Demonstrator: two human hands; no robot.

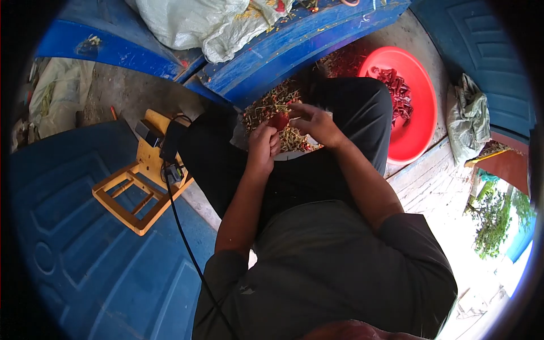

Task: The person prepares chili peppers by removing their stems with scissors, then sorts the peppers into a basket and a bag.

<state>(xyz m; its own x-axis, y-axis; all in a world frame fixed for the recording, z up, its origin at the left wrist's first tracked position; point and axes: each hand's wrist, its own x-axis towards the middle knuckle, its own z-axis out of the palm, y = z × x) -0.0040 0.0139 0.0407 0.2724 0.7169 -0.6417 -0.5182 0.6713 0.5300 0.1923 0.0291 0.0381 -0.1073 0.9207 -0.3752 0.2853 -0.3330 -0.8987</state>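
Note:
A dark red dried pepper (pixel 278 121) is pinched in the fingers of my left hand (pixel 263 144), above a heap of stems and bits of pepper (pixel 258 116) between my knees. Close on its right is my right hand (pixel 315 124), with the fingers apart and reaching toward the pepper; nothing shows in them. More stems and red bits lie below both hands, on something pale that is partly hidden. Beyond my right knee, a red basin (pixel 419 136) holds many dark red dried peppers (pixel 398 96).
A blue ledge (pixel 249 73) with a white sack (pixel 187 25) on it runs across the front. At the left stand a small wooden chair (pixel 136 221) and a device with a black cable (pixel 181 226). Another sack (pixel 467 122) leans by the blue door (pixel 481 51) at the right.

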